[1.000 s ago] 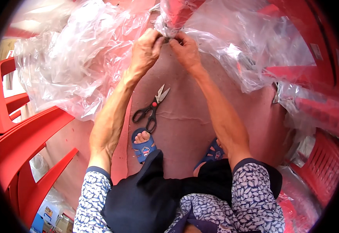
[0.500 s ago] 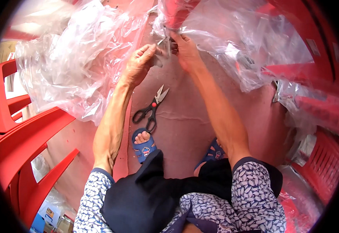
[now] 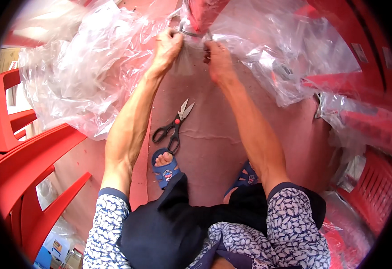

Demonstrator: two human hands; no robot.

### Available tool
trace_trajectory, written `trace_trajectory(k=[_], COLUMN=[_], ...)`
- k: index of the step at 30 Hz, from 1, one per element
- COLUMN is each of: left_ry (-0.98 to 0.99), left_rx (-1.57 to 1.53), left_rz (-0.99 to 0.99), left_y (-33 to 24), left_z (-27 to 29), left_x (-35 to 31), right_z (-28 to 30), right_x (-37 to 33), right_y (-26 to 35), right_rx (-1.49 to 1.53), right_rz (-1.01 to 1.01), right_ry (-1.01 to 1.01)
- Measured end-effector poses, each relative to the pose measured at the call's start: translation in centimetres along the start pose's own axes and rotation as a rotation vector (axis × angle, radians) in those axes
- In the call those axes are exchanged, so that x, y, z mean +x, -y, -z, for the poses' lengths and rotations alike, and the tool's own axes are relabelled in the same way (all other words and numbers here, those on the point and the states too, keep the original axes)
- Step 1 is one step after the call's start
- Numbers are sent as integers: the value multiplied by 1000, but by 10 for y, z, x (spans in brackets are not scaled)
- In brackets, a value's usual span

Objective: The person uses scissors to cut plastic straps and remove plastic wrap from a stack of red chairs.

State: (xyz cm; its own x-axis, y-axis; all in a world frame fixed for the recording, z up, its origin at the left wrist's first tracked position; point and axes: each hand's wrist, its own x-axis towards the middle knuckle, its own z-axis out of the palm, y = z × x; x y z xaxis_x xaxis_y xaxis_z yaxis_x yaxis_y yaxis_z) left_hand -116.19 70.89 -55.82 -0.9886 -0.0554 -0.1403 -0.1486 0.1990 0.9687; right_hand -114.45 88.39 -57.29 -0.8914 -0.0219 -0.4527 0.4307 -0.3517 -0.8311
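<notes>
At the top centre, a red piece [image 3: 200, 15], perhaps a chair leg, is wrapped in clear plastic sheeting [image 3: 267, 40]. A thin grey cord [image 3: 189, 33] runs around its lower end. My left hand [image 3: 168, 48] is at the cord's left side, thumb and forefinger pinched together on the cord. My right hand [image 3: 219, 60] is just right of the wrapped end, its fingers curled and slightly blurred; what they hold, if anything, is hidden. Below both hands, scissors [image 3: 175, 127] with black handles lie on the floor, blades partly apart.
Red plastic chairs [image 3: 39, 157] are stacked at the left, and more red chair parts [image 3: 375, 188] stand at the right. Crumpled clear plastic [image 3: 88, 67] spreads over the upper left. My sandalled foot [image 3: 164, 168] is just below the scissors on the reddish floor [image 3: 209, 152].
My left hand has moved up and slightly right, drawing the cord closer around the wrapped end. My right hand has shifted slightly down and right. The scissors have stayed put.
</notes>
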Motion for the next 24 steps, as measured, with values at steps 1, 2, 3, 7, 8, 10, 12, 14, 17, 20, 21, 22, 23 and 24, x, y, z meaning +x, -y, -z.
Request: trace_trajectory(k=[1,2,3,7,8,10,12,14,17,20,21,22,23,24], left_ry=[-77,-156,-185,-57,-14,97,176,184,175,278,282,299,315,317], left_rx=[6,11,72,48,-66,-162,-145,-154,-321,-249,-248,-200,-152,-151], left_rz=[56,109,40,-52,-76,83,134,152,124,206,206,255,302,301], left_y=[7,11,16,9,4,-4,-11,-10,1,-9,-10,-12,-13,-14], left_z=[8,14,14,33,36,40,35,31,34,38,39,41,43,41], left_x=[7,10,10,12,10,3,-7,-14,-23,-22,-22,-21,-21,-20], right_z=[6,11,15,40,42,46,48,47,7,-29,-27,-31,-34,-37], right_x=[1,2,3,6,8,12,12,11,-20,-36,-16,-10,-5,-1], right_y=[2,3,4,27,34,48,51,41,6,4,-5,-5,-4,-4], right_rx=[61,59,120,503,504,478,381,72,-224,-30,159,161,261,360], right_rz=[20,22,-4,-198,-202,-100,-69,-126,-248,-150,-178,-176,-193,-209], right_ry=[-64,-63,5,127,130,36,-13,196,441,260,186,185,119,51])
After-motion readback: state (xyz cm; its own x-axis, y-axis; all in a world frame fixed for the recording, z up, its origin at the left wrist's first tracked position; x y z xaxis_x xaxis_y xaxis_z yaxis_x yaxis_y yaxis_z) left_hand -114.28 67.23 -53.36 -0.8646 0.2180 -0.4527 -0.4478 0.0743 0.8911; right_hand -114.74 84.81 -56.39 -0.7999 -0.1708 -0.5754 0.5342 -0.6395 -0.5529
